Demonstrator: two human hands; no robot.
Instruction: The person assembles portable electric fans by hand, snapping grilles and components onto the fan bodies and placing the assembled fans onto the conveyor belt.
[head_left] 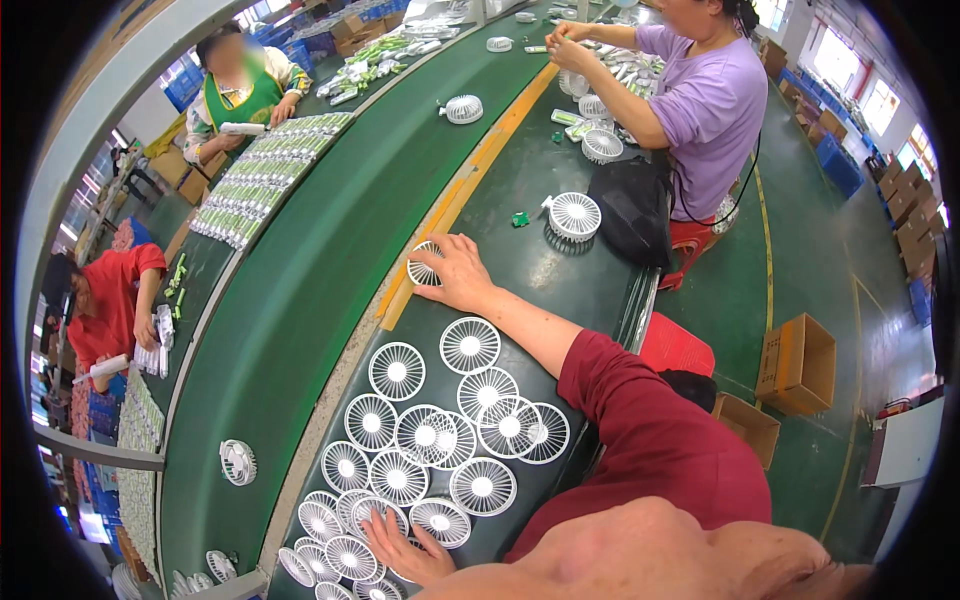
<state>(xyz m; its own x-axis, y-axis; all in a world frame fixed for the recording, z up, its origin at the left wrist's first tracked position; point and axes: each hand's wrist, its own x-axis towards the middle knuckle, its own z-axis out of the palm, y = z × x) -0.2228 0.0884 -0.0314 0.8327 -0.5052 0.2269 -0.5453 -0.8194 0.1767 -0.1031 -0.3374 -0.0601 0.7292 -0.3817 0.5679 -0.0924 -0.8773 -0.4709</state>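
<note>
My right hand [458, 276] is out at the belt's edge, its fingers curled round a white round fan grille [424, 264] on the yellow strip. The hand covers part of that grille. Nearer to me, my left hand [408, 552] lies with its fingers spread over the lower pile, touching a white grille [379, 508]. Several loose round grilles with radial spokes and solid hubs cover the table between my hands, some overlapping, such as one grille [483, 486]. A white fan head [574, 217] sits farther off, near a small green piece [520, 219].
A green conveyor belt [300, 330] curves past on the left, carrying fan units [238, 462]. A yellow strip [480, 165] edges it. Beyond are rows of packed handles [265, 180] and two people. At upper right a person in purple [705, 90] works beside a black bag [632, 210].
</note>
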